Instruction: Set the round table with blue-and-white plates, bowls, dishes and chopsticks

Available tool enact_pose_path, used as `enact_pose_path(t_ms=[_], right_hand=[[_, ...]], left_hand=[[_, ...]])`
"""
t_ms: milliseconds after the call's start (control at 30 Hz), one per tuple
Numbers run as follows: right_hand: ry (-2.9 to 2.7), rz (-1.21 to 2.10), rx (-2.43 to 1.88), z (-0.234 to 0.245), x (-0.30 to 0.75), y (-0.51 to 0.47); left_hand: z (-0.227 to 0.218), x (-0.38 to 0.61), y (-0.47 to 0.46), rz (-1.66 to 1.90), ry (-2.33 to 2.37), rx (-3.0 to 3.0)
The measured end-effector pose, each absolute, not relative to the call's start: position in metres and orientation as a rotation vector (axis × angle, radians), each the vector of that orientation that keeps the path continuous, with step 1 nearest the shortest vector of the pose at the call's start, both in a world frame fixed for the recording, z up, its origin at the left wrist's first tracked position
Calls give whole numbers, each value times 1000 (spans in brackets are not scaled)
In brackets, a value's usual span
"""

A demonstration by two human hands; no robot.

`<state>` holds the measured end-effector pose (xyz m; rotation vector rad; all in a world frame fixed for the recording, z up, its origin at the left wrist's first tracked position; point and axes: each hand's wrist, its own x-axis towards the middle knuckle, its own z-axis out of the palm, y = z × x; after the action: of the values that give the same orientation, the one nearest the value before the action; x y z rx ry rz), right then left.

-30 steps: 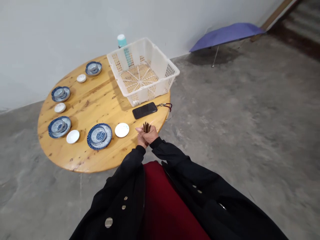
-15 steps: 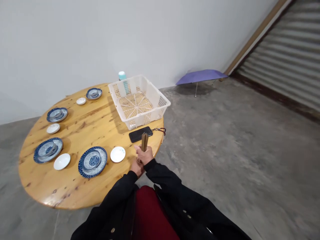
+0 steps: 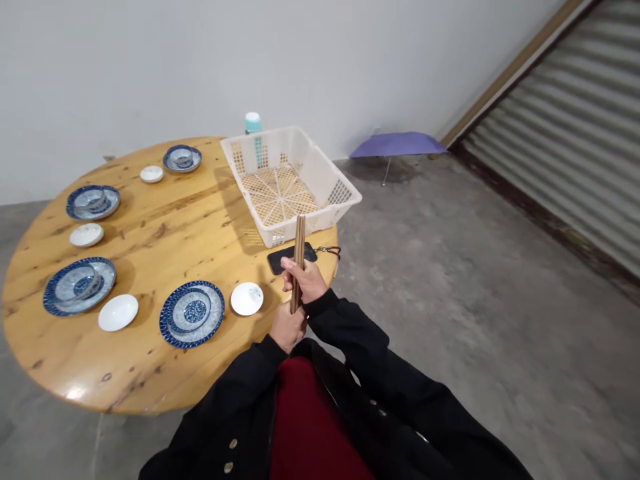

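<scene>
A bundle of brown wooden chopsticks (image 3: 299,243) stands nearly upright between my hands, near the table's edge. My left hand (image 3: 287,328) is closed round its lower end. Higher up, my right hand (image 3: 306,279) grips the bundle, with the thumb lying along it. Just beyond my right hand lies a black phone (image 3: 276,261) with a strap, partly covered by the hand and sticks. To the left of my hands sits a small white dish (image 3: 247,299), beside a blue-patterned plate (image 3: 169,327) with a bowl (image 3: 194,308) on it.
A white plastic basket (image 3: 273,235) stands at the wooden table's (image 3: 175,250) right side, a turquoise bottle (image 3: 253,123) behind it. More blue plates with bowls (image 3: 80,287) and white dishes (image 3: 119,313) line the left side. An open purple umbrella (image 3: 397,145) rests on the floor.
The chopsticks have come up taller and more upright, showing more of their length between my hands. My right hand has shifted slightly up and right. The camera view has also moved.
</scene>
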<state>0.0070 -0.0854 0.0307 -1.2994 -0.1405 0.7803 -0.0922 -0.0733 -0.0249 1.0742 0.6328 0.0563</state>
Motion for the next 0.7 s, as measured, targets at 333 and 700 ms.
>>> enact_pose_path(t_ms=[333,700], right_hand=[[-787,680,-1572,37,4,-67],[-855,649,-1885,94,220,21]], left_hand=[[-5,-70,-37,347,706,1161],[29,-70,15,621,785,1498]])
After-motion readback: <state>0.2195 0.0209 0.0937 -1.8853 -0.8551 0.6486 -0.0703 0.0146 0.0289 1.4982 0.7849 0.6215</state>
